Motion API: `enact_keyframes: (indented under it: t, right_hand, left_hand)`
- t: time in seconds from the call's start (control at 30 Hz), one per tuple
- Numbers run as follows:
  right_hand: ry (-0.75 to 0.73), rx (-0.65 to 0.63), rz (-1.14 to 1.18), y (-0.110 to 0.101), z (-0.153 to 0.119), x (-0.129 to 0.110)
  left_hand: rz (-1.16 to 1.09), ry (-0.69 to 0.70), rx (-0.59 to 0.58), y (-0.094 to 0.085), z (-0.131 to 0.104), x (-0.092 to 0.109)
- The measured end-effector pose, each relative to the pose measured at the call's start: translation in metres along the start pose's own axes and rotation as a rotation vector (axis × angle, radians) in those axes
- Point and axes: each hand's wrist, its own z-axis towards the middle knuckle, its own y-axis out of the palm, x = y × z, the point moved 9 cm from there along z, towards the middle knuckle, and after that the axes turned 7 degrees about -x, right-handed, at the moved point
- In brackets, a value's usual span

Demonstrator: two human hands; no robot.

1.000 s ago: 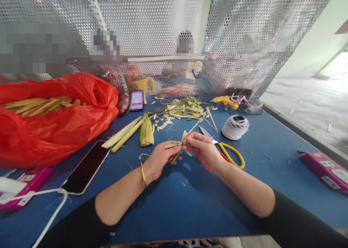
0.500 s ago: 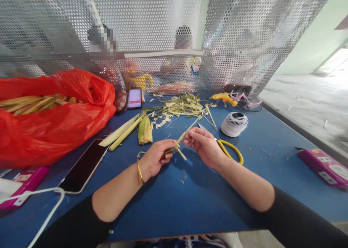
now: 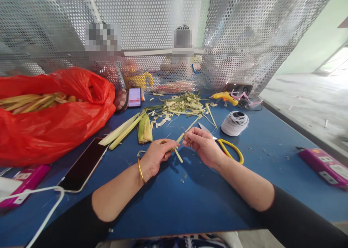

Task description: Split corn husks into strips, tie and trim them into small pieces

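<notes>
My left hand (image 3: 160, 153), with a gold bangle at the wrist, is closed on pale green plant strips (image 3: 178, 156) whose ends stick out past the thumb. My right hand (image 3: 199, 143) is closed in a pinch just to the right, its fingertips close to the strips. What sits in that pinch is too small to make out. Yellow-handled scissors (image 3: 231, 150) lie beside the right wrist, partly hidden by it. A spool of white string (image 3: 235, 124) stands behind them. A cut green stalk piece (image 3: 145, 129) lies beyond my left hand, beside long pale stalks (image 3: 123, 130).
A red plastic bag (image 3: 89, 121) of stalks fills the left side. Plant scraps (image 3: 185, 104) are heaped at the back, with a yellow glue gun (image 3: 225, 96) to their right. A phone (image 3: 84, 164) lies front left; a purple box (image 3: 323, 166) is far right. Perforated metal mesh (image 3: 152, 19) closes the back.
My left thumb and fingers have closed further over the strips, covering more of them. The protruding strip end has shifted slightly left. My right hand keeps its pinch, almost in place.
</notes>
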Motion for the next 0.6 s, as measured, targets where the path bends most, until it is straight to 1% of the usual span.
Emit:
enact_keyframes:
  t: [0.07,0.13,0.2,0.23,0.27,0.3,0.33,0.37,0.4,0.43,0.47,0.53,0.6]
  right_hand:
    - [0.024,0.011,0.017,-0.003,0.002,0.003]
    - [0.039,0.06,-0.014,-0.012,0.004,0.001]
    - [0.04,0.135,-0.176,-0.025,0.005,-0.01]
    - [0.032,0.164,-0.332,-0.031,0.005,-0.02]
    - [0.023,0.177,-0.538,-0.035,0.004,-0.033]
    - [0.001,0.168,-0.809,-0.035,0.002,-0.048]
    - [-0.006,0.127,-1.133,-0.032,-0.001,-0.06]
    - [0.021,0.108,-1.431,-0.031,-0.005,-0.068]
    - [0.084,0.103,-1.669,-0.035,-0.011,-0.073]
    - [0.173,0.1,-1.838,-0.04,-0.017,-0.076]
    - [0.271,0.096,-1.941,-0.047,-0.023,-0.076]
    - [0.452,0.097,-2.018,-0.06,-0.036,-0.071]
    - [0.586,0.075,-2.017,-0.067,-0.047,-0.06]
  left_hand:
    - [-0.006,0.0,-0.014,0.001,0.0,0.001]
    - [-0.022,-0.006,-0.024,0.001,0.0,0.001]
    - [-0.04,-0.017,-0.009,-0.001,0.001,0.001]
    - [-0.049,-0.019,0.01,-0.003,0.001,0.001]
    - [-0.057,-0.019,0.033,-0.005,0.001,0.001]
    - [-0.065,-0.014,0.058,-0.008,0.001,0.001]
    - [-0.071,-0.007,0.081,-0.01,0.001,0.002]
    - [-0.076,0.003,0.1,-0.013,0.001,0.003]
    - [-0.08,0.011,0.115,-0.015,0.001,0.004]
    - [-0.082,0.016,0.127,-0.016,0.001,0.004]
    - [-0.083,0.019,0.137,-0.018,0.002,0.004]
    - [-0.086,0.017,0.159,-0.021,0.002,0.004]
    - [-0.093,0.012,0.177,-0.023,0.002,0.004]
